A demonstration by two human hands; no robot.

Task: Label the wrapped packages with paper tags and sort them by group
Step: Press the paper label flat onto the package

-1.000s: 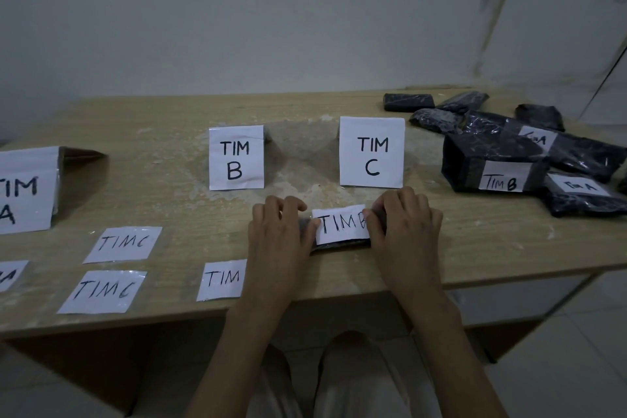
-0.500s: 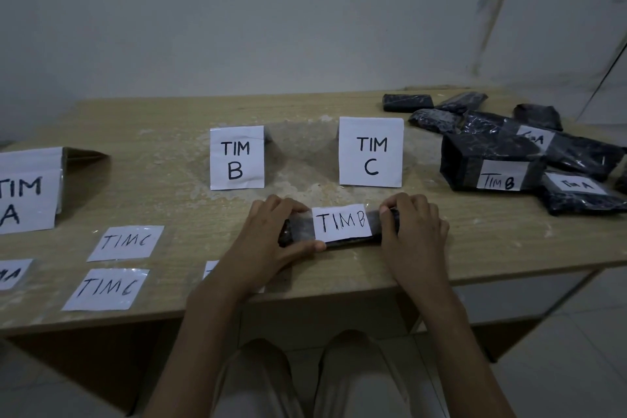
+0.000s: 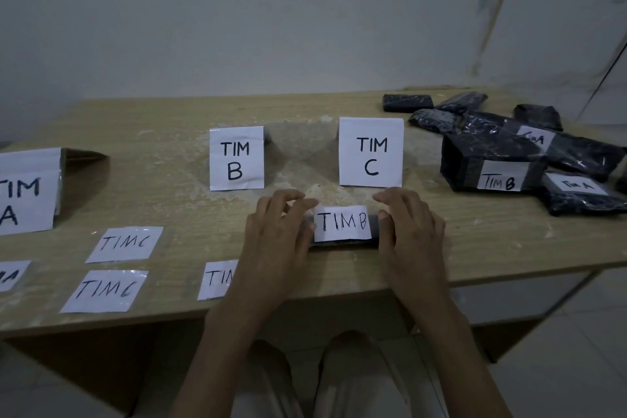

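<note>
A small black wrapped package (image 3: pixel 343 244) lies near the table's front edge, below the TIM C sign (image 3: pixel 371 152). A white paper tag (image 3: pixel 341 222) reading TIM B covers its top. My left hand (image 3: pixel 276 241) holds its left end, fingers stretched over the far side toward the tag's corner. My right hand (image 3: pixel 409 231) holds the right end, thumb pressing beside the tag. Both ends of the package are hidden under my hands. The TIM B sign (image 3: pixel 236 158) stands just behind and left.
The TIM A sign (image 3: pixel 27 190) stands at the far left. Loose tags lie front left: two TIMC tags (image 3: pixel 125 244) (image 3: pixel 106 290) and one half hidden by my left arm (image 3: pixel 217 278). Several black packages (image 3: pixel 492 163), some tagged, are piled at the right.
My left hand has slid back over the package's left end and its fingers now reach toward the tag. The right hand and the package have barely shifted.
</note>
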